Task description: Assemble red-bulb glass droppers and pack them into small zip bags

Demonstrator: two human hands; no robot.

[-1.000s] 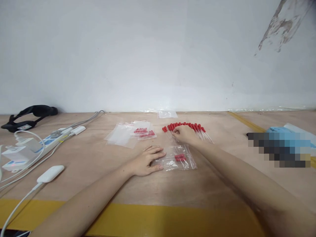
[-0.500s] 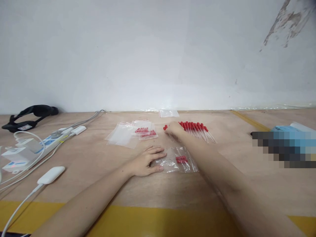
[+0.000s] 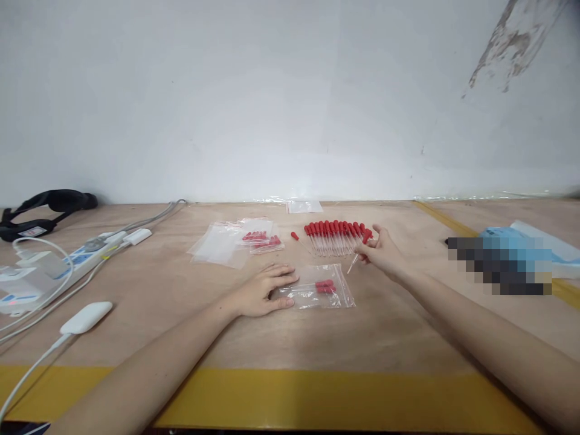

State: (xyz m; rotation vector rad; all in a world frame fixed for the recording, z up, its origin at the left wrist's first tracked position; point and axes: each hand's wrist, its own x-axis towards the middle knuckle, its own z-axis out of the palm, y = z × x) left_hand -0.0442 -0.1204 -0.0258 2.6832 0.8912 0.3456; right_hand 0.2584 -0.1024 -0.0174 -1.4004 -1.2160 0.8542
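My left hand (image 3: pixel 263 290) lies flat with fingers spread on the left edge of a clear zip bag (image 3: pixel 319 294) that holds a few red-capped droppers. My right hand (image 3: pixel 382 251) is at the right end of a row of red-capped glass droppers (image 3: pixel 333 235) and pinches one dropper (image 3: pixel 360 251), its glass tip pointing down toward the bag. One single dropper (image 3: pixel 299 239) lies apart at the left of the row.
Empty and filled zip bags (image 3: pixel 235 241) lie further back left, another small bag (image 3: pixel 304 206) by the wall. A power strip with cables (image 3: pixel 67 266), a white adapter (image 3: pixel 86 318) and a black strap (image 3: pixel 43 208) are at left. Blue packaging (image 3: pixel 521 241) sits at right.
My right hand moved from the left end of the dropper row to its right end and lifted one dropper. The left hand stayed on the bag.
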